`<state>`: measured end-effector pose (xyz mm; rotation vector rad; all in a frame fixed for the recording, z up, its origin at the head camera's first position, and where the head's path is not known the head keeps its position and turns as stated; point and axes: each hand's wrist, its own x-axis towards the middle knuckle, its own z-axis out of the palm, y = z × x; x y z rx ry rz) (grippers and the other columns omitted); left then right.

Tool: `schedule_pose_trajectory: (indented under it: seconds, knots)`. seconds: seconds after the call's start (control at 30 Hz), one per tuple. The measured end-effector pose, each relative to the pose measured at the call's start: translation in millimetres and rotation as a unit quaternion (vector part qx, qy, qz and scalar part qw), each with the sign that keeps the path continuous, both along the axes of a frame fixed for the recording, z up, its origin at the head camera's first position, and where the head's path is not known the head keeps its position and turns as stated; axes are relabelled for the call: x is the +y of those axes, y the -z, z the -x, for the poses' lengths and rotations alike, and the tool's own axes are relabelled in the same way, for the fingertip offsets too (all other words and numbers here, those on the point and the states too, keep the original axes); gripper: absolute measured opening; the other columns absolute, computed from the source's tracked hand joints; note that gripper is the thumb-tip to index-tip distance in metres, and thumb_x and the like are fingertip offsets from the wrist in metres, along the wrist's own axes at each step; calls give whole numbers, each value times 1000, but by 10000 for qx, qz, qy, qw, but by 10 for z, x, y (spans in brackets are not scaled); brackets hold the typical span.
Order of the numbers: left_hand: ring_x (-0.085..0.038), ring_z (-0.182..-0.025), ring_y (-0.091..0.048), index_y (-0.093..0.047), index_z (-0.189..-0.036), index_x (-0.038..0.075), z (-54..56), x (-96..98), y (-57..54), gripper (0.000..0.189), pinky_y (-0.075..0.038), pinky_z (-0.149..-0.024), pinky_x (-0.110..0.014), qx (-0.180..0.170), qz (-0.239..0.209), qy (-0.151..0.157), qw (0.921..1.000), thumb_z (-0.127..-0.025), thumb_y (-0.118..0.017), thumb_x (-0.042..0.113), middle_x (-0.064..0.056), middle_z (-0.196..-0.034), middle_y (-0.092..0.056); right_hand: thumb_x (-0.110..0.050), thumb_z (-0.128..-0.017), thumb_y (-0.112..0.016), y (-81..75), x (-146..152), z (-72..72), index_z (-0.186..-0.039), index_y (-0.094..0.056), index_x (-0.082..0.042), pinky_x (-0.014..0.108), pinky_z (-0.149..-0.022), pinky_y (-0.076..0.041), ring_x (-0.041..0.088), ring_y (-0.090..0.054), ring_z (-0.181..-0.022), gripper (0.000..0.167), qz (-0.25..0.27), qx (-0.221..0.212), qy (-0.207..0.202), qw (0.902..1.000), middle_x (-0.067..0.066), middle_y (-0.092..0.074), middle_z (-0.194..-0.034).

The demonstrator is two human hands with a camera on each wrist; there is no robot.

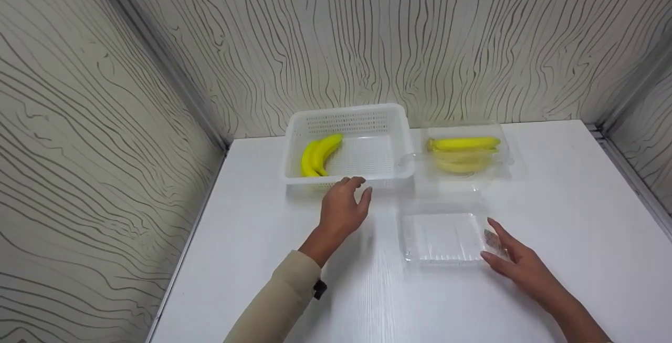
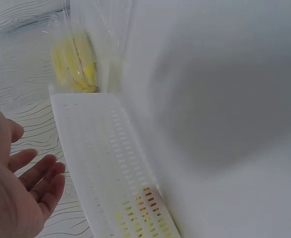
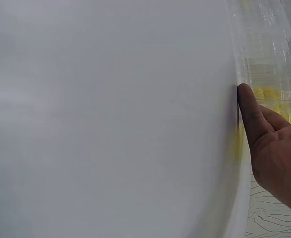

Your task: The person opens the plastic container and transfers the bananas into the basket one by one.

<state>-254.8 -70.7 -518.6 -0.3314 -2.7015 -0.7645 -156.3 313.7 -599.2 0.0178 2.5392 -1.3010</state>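
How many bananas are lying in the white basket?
2 visible: the outer banana at the left of the basket, the inner banana beside it, toward the middle. Others may be hidden.

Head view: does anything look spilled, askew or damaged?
Nothing stands out. Bananas lie inside the white basket, more bananas inside the rear clear container. The front clear container, held by the right hand, shows no obvious damage; fine cracks can't be judged.
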Motion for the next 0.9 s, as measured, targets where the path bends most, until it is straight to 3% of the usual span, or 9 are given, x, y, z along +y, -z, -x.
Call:
schedule_pose_trajectory:
  seconds: [0.23, 0.37, 0.5, 0.67, 0.77, 0.9]
  knots:
    - [-20, -100, -77, -76, -123, 13, -49, 152, 41, 27, -63, -88, -37, -169, -428, -21, 9989, -105, -69, 32, -4, -111, -81, -52, -105, -63, -14, 2, -6, -173, -8, -38, 71, -126, -23, 53, -17, -163, 88, 84, -25, -4, 10000, 24, -24, -175]
    - [-23, -103, -77, -74, -127, 13, -53, 264, 84, 30, -62, -90, -39, -588, -782, -84, 9952, -105, -68, 33, -5, -115, -81, -52, -105, -63, -16, -1, -12, -173, -8, -37, 71, -127, -21, 53, -15, -163, 89, 204, -63, 20, 9998, 24, -24, -175]
    - [-24, -102, -77, -71, -133, 12, -35, 380, 147, 34, -62, -88, -37, -1023, -1178, -63, 9877, -105, -68, 31, -6, -117, -80, -53, -105, -63, -8, -4, -16, -173, -7, -36, 73, -126, -20, 53, -15, -163, 90, 197, -78, 50, 9998, 23, -28, -173]
    - [-9, -84, -70, -70, -136, 14, 18, 490, 248, 36, -57, -74, -25, -1450, -1769, -101, 9734, -104, -70, 30, -2, -105, -79, -55, -104, -62, -2, -10, -14, -173, -8, -36, 75, -126, -21, 54, -17, -163, 90, 152, -26, 54, 9999, 25, -30, -172]
    - [-3, -79, -65, -70, -136, 14, 49, 534, 305, 36, -54, -69, -21, -1613, -2109, -57, 9641, -104, -71, 29, -1, -101, -79, -54, -104, -62, -3, -8, -14, -173, -8, -36, 74, -126, -21, 54, -18, -163, 90, 145, -17, 37, 9999, 25, -31, -172]
    - [-3, -77, -66, -72, -135, 14, 89, 585, 353, 34, -54, -67, -20, -1595, -2401, -29, 9575, -104, -71, 28, -1, -99, -78, -51, -105, -64, -3, -8, -20, -173, -8, -36, 73, -127, -20, 53, -17, -163, 89, 277, -60, 30, 9996, 24, -31, -173]
